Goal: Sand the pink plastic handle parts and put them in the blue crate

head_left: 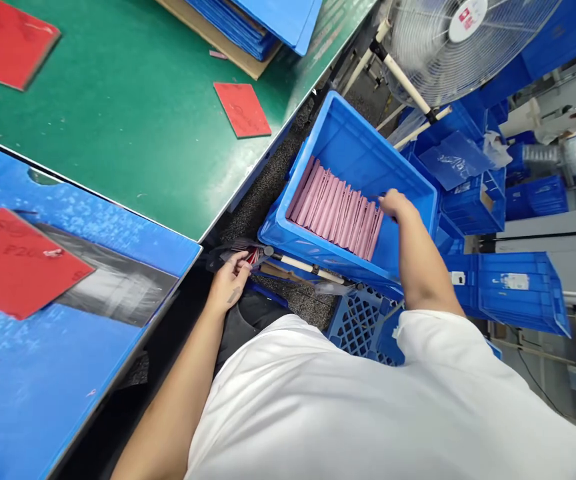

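Note:
A blue plastic crate [353, 127] stands beside the tables, holding a row of thin pink pieces [335, 208] packed on edge. My right hand [394, 203] reaches into it at the right end of that row. Its fingers are curled in, and a small dark bit shows at the fingertips; what they grip is too hidden to name. Lower down, by the table's corner, my left hand [230, 279] has its thumb and fingers drawn together at a dark pouch-like thing [223, 255] with red and pale strips in it. I cannot make out what those fingers hold.
Red sheets [243, 110] lie on the green table [133, 127] and the blue-topped table [118, 380]. Blue boards [268, 20] are stacked at the back. A large fan [438, 47] stands behind the crate. More blue crates [513, 287] and a blue lattice pallet [355, 327] are to the right.

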`<state>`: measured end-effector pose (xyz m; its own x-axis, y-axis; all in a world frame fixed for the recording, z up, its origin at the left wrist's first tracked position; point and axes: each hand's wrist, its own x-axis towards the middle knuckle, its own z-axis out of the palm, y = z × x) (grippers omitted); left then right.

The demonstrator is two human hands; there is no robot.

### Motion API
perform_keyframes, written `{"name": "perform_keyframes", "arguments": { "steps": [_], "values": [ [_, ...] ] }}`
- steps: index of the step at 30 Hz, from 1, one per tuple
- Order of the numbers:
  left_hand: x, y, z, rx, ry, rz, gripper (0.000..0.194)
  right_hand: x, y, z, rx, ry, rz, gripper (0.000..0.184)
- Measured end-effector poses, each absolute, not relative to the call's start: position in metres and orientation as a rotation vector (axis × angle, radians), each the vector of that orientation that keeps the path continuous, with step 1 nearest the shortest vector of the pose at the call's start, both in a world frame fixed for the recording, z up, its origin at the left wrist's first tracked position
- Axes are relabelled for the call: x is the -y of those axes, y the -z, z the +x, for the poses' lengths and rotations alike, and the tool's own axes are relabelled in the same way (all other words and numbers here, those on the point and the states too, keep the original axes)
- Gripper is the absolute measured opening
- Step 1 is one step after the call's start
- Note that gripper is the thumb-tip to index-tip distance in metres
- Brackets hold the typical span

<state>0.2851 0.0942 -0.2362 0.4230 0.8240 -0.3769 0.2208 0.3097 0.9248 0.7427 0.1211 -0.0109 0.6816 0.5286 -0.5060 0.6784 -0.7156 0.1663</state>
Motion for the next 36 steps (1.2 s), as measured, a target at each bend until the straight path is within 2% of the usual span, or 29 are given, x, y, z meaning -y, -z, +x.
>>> {"name": "perform_keyframes", "arguments": {
  "steps": [2, 5, 8, 11, 12, 15, 17, 24, 26, 30, 36],
  "values": [
    [-0.094, 0.238, 0.286, -1.097, -0.526, 1.215, 0.07, -0.105, 0.006, 0.758, -0.847, 0.529, 2.596, 0.055],
    [-0.095, 0.241, 0.289, -1.104, -0.508, 1.242, 0.07, -0.098, 0.023, 0.748, -0.896, 0.581, 2.636, 0.045],
    [-0.096, 0.239, 0.291, -1.108, -0.477, 1.279, 0.07, -0.1, 0.045, 0.715, -1.12, 0.876, 2.62, 0.036],
    [-0.096, 0.235, 0.289, -1.127, -0.464, 1.291, 0.07, -0.084, 0.042, 0.703, -1.259, 1.267, 2.461, 0.035],
    [-0.096, 0.234, 0.288, -1.135, -0.464, 1.29, 0.07, -0.074, 0.035, 0.708, -1.206, 1.262, 2.417, 0.032],
    [-0.096, 0.234, 0.286, -1.15, -0.465, 1.28, 0.072, -0.037, 0.01, 0.737, -0.882, 0.925, 2.384, 0.026],
    [-0.095, 0.236, 0.286, -1.154, -0.461, 1.283, 0.072, -0.018, 0.003, 0.746, -0.776, 0.833, 2.384, 0.026],
    [-0.095, 0.233, 0.288, -1.198, -0.427, 1.321, 0.068, -0.027, 0.045, 0.71, -1.21, 1.375, 2.352, 0.037],
    [-0.094, 0.23, 0.286, -1.206, -0.426, 1.322, 0.068, -0.035, 0.049, 0.726, -1.152, 1.218, 2.454, 0.038],
    [-0.093, 0.228, 0.283, -1.22, -0.452, 1.324, 0.068, -0.047, 0.047, 0.786, -0.87, 0.664, 2.663, 0.046],
    [-0.091, 0.228, 0.282, -1.237, -0.438, 1.347, 0.071, -0.088, 0.079, 0.815, -0.929, 0.589, 2.763, 0.057]
  ]
}}
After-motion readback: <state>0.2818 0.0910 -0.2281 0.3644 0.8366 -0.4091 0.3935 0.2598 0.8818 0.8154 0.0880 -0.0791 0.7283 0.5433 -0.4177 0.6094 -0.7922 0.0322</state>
